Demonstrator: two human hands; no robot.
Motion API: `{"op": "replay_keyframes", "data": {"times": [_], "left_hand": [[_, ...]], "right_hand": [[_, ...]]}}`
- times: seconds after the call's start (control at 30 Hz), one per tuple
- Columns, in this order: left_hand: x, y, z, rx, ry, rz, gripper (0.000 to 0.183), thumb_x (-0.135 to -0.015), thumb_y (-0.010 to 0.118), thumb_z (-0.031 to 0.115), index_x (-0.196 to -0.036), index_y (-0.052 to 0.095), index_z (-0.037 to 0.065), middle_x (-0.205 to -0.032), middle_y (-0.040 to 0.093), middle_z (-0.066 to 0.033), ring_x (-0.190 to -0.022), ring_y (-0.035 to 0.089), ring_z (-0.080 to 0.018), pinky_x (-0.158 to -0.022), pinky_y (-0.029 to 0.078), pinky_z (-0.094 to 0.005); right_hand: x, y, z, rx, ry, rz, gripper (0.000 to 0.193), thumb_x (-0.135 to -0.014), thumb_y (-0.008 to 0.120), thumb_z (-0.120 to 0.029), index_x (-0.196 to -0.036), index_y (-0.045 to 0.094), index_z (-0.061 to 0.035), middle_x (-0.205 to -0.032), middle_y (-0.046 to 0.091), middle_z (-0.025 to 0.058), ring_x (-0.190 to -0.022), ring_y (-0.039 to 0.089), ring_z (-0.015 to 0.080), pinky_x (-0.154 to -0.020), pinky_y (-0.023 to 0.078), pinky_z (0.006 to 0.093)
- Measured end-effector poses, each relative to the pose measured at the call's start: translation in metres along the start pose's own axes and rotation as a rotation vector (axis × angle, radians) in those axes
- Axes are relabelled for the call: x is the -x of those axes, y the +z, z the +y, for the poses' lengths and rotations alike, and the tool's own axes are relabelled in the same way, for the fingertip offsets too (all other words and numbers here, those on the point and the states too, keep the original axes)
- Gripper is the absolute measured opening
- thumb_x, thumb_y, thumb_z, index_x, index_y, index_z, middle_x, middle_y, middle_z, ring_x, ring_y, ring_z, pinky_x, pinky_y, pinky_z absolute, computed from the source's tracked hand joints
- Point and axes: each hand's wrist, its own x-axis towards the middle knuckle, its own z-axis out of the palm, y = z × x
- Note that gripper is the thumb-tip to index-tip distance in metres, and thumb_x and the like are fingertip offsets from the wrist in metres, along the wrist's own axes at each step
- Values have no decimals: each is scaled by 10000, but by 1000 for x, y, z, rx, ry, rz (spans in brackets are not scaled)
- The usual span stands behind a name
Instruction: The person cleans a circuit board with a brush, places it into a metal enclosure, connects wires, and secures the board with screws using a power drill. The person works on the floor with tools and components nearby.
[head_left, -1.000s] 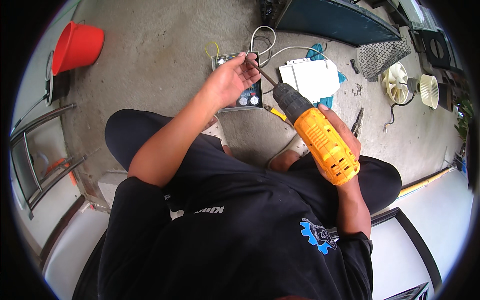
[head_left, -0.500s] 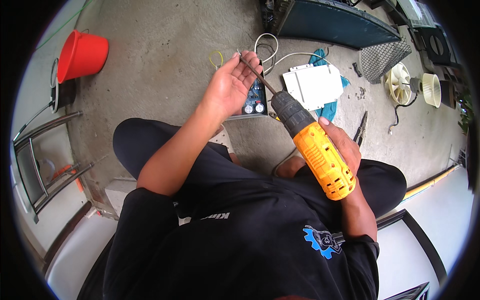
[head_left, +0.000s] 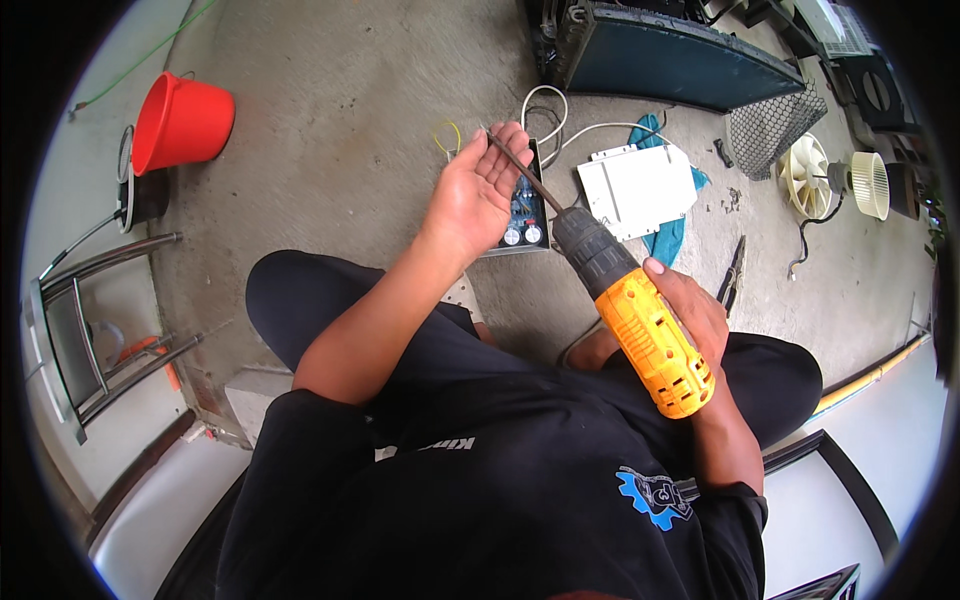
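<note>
Grey concrete floor (head_left: 320, 130) spreads around a seated person, with a red bucket (head_left: 190, 125) at far left and a dark finned panel (head_left: 680, 58) standing at the top. Right of centre, a white metal plate (head_left: 635, 190) lies over a blue cloth (head_left: 665, 240); pliers (head_left: 735, 272), wire mesh (head_left: 775, 130) and a white fan (head_left: 805, 178) lie farther right. The right hand (head_left: 693, 305) is wrapped around a yellow drill (head_left: 655, 340), whose long bit (head_left: 530, 178) slants to the left hand (head_left: 475, 195). That hand is palm up, fingers loosely curled, partly blocking an open box (head_left: 515, 250) of circuitry; whether it pinches the tip, I cannot tell.
</note>
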Motion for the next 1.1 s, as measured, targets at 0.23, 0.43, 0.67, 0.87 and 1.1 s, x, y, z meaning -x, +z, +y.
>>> {"op": "replay_keyframes", "data": {"times": [0.23,0.43,0.67,0.87,1.1], "left_hand": [[-2,-1,-3,-61,31,-39,313,-1105,497,197,-1292,544,-49,-1279,664,-168,-1195,677,-259,-1070,576,-395],[-4,-3,-5,-98,48,-68,306,-1113,478,220,-1277,543,-30,-1266,664,-170,-1183,677,-263,-1056,575,-399],[-8,-8,-6,-27,33,-119,305,-1118,456,179,-1286,532,-64,-1265,675,-178,-1191,688,-259,-1050,599,-390],[-17,-16,-5,-11,-1,-217,324,-1135,403,202,-1296,514,-56,-1283,655,-184,-1189,686,-268,-1061,592,-402],[-20,-21,-3,-124,7,-312,354,-1144,370,241,-1306,504,-45,-1290,643,-197,-1192,678,-275,-1069,582,-415]], "right_hand": [[3,-4,-5,-76,124,-28,578,-822,850,-111,-1356,648,-20,-1003,753,152,-822,742,270,-741,585,333],[16,-1,-6,-71,340,-117,665,-817,823,-39,-1431,565,-38,-1395,610,140,-1193,670,259,-1046,507,342],[23,2,0,-120,313,-125,607,-828,787,-19,-1400,585,-29,-1464,536,159,-1296,596,301,-1111,458,387],[23,2,0,-146,321,-120,597,-828,783,-14,-1394,592,-35,-1466,533,160,-1301,591,304,-1114,454,388],[23,1,4,-94,302,-115,599,-910,746,-177,-1430,535,31,-1443,571,226,-1320,593,378,-1105,471,413]]}}
